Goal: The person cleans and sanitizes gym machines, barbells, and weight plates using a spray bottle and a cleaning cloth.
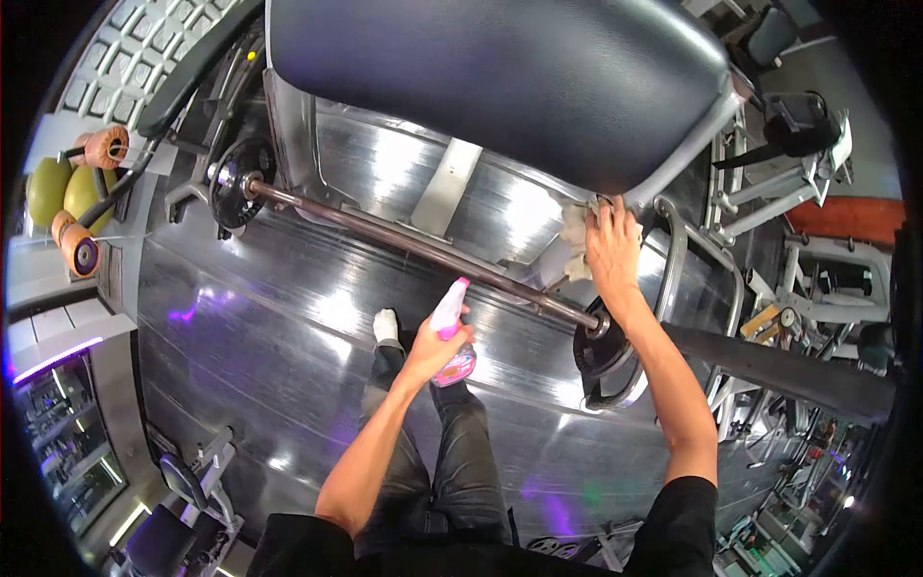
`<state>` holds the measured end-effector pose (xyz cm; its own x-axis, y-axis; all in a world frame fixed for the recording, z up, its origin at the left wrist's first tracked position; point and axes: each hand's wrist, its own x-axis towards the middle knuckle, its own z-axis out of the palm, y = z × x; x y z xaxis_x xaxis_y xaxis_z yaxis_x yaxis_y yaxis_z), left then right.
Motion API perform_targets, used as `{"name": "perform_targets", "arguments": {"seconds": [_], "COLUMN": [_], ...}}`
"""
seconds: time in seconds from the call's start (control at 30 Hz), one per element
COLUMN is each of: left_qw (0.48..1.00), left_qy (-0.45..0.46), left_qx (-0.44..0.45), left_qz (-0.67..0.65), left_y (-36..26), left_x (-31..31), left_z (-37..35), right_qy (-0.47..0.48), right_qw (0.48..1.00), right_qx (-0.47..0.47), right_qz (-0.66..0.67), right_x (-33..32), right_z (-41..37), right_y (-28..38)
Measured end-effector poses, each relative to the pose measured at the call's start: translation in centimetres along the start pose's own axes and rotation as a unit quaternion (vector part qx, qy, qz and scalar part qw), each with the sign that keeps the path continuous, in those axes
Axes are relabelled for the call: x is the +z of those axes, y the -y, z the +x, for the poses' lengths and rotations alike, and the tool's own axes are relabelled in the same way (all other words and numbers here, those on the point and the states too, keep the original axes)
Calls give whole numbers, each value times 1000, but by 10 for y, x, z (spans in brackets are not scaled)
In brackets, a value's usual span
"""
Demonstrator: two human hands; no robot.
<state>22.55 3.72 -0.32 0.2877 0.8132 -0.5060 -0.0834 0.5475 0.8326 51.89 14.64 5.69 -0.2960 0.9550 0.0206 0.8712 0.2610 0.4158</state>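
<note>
Head view: left hand (437, 348) clasped around pink plastic spray bottle (452, 306) above the knees, right hand (612, 252) flat, fingers spread, pressing beige cloth rag (575, 231) against black padded vinyl bench (500, 77) edge.

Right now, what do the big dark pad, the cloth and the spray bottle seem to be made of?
Pad: probably black vinyl or leatherette, smooth, with a soft sheen from the lights. Cloth: pale soft fabric, matt and crumpled under the right hand. Spray bottle: pink plastic, seemingly translucent and glossy, gripped by the left hand.
</note>
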Motion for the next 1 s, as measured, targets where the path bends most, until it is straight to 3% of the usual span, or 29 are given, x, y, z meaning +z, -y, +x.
{"name": "perform_targets", "arguments": {"seconds": [0.1, 0.23, 0.3, 0.43, 0.5, 0.57, 0.6, 0.67, 0.7, 0.73, 0.77, 0.8, 0.83, 0.9, 0.93, 1.0], "left_qw": [999, 999, 999, 996, 994, 995, 995, 998, 998, 998, 994, 994, 991, 988, 988, 985], "left_qy": [14, 28, 34, 37, 46, 30, 31, 27, 28, 34, 41, 43, 63, 86, 88, 86], "left_qx": [19, 23, 3, -6, -22, -37, -39, -50, -53, -30, -7, -11, -41, -56, -58, -27], "left_qz": [-29, -31, -9, 76, 94, 87, 84, -12, -11, 44, 100, 104, 107, 112, 116, 148], "left_y": [0, 1, 4, 0, 0, 5, 9, 20, 17, 11, 4, -2, -7, -12, -12, -14], "left_x": [14, 18, 10, -9, -20, -27, -29, -30, -32, -32, -32, -32, -31, -31, -34, -35], "left_z": [27, 42, 41, 30, 27, 27, 29, 34, 36, 38, 39, 41, 41, 45, 44, 45], "right_qy": [90, 129, 354, 364, 415, 312, 315, 144, 76, 81, 260, 427, 430, 167, 169, 337], "right_qw": [985, 983, 922, 918, 908, 948, 947, 975, 990, 990, 964, 899, 897, 955, 956, 934], "right_qx": [-58, -110, -152, -157, -34, -24, -25, 150, 112, 113, 15, -82, -81, -243, -240, -82], "right_qz": [-134, -76, 38, 7, -51, -54, -55, -74, -42, -40, -51, -58, -54, -34, -30, -88], "right_x": [32, 105, 120, 114, 53, 7, 25, 85, 99, 107, 116, 125, 145, 167, 164, 140], "right_z": [9, 5, 10, 30, 58, 71, 68, 52, 42, 36, 31, 24, 5, -17, -14, 16], "right_y": [23, 71, 95, 74, 55, 31, 29, 32, 37, 51, 68, 82, 90, 104, 104, 81]}}
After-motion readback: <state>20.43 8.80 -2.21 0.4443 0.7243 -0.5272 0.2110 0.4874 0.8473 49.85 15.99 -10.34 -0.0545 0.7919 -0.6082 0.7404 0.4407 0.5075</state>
